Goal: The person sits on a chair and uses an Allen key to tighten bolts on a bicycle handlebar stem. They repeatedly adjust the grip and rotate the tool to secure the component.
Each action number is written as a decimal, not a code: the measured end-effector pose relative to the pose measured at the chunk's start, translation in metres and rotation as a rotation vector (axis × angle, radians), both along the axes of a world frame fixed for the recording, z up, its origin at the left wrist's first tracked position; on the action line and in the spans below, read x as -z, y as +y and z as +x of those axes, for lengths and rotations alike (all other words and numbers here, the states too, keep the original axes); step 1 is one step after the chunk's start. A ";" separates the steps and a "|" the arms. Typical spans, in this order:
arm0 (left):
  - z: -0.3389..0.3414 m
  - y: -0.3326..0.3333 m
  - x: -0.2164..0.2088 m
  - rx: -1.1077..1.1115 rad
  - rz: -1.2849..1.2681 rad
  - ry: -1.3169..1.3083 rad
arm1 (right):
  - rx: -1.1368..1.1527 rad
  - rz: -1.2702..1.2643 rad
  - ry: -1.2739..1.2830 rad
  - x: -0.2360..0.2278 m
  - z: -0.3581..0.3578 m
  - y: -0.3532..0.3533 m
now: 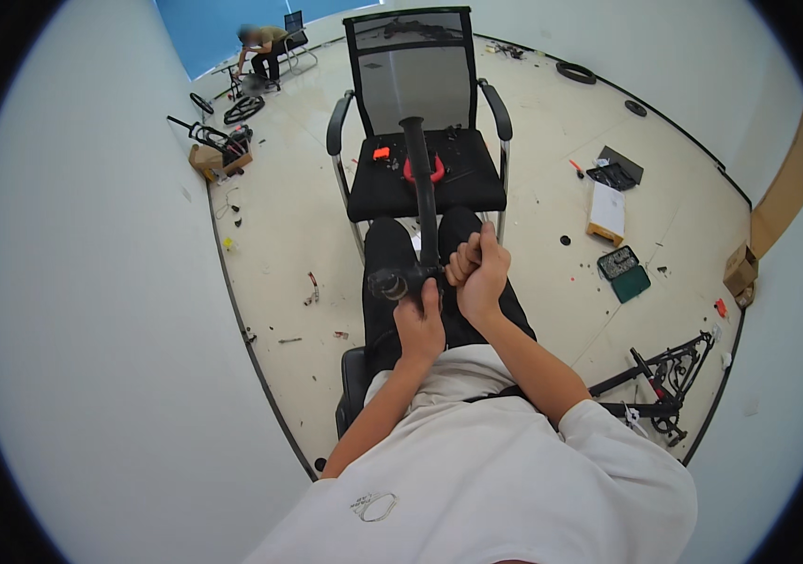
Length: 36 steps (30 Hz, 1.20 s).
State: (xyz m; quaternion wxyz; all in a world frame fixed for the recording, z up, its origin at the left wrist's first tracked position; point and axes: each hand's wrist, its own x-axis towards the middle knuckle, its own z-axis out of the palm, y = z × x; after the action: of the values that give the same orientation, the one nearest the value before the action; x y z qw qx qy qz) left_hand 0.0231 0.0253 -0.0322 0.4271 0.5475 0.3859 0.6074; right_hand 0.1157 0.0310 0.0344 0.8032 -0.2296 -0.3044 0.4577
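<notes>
Over my lap I hold a long black bike tube (423, 202) with a thick crosspiece (392, 283) at its near end. Its far end reaches over the seat of the chair facing me. My left hand (420, 329) grips the joint from below, thumb on top. Close by on the right, my right hand (478, 277) is closed, fingers curled beside the joint; what it pinches, if anything, is too small to make out. On the black chair (429, 193) lie a red curved item (436, 170), an orange block (382, 153) and small dark parts.
A black bike frame (664, 385) lies on the floor at right, past a green case (625, 274) of small parts and a white-topped box (606, 212). Bike parts fill a cardboard box (218, 160) at left. Far back, another person (265, 47) bends over wheels.
</notes>
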 end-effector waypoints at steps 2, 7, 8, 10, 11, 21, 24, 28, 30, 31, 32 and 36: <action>-0.001 0.003 0.004 -0.045 0.065 0.084 | 0.026 0.015 -0.005 0.004 0.000 -0.001; 0.001 0.002 0.002 -0.063 0.025 -0.025 | 0.035 0.001 -0.005 0.002 -0.009 -0.008; -0.001 0.003 0.003 -0.056 0.006 -0.008 | 0.044 -0.009 -0.007 -0.001 -0.010 -0.009; -0.010 0.004 0.007 -0.045 -0.049 0.026 | -0.050 -0.026 0.058 0.002 -0.011 -0.006; -0.012 0.003 0.002 0.007 -0.035 -0.032 | -0.055 0.000 0.035 0.003 -0.010 -0.003; -0.010 -0.001 -0.004 0.146 -0.130 -0.116 | 0.143 0.384 -0.455 0.020 -0.012 -0.015; -0.011 0.004 -0.004 0.139 -0.137 -0.151 | -0.126 0.140 -0.047 0.008 -0.008 -0.015; -0.008 -0.006 -0.009 0.109 -0.160 -0.170 | -0.202 0.022 0.046 0.004 0.001 -0.016; -0.006 0.000 -0.007 0.136 -0.114 -0.184 | -0.178 0.092 -0.072 0.005 0.002 -0.017; -0.006 0.003 -0.003 0.165 -0.080 -0.174 | -0.138 0.123 -0.158 0.007 0.000 -0.020; -0.007 0.005 0.000 0.194 -0.046 -0.164 | -0.097 0.154 -0.245 0.009 -0.002 -0.023; -0.010 0.002 -0.004 0.173 -0.085 -0.148 | -0.095 0.337 -0.480 0.010 -0.003 -0.028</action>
State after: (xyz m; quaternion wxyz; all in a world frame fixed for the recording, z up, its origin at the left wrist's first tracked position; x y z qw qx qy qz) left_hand 0.0135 0.0277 -0.0285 0.5279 0.5140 0.3299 0.5901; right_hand 0.1126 0.0026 0.0245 0.7129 -0.1802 -0.5676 0.3704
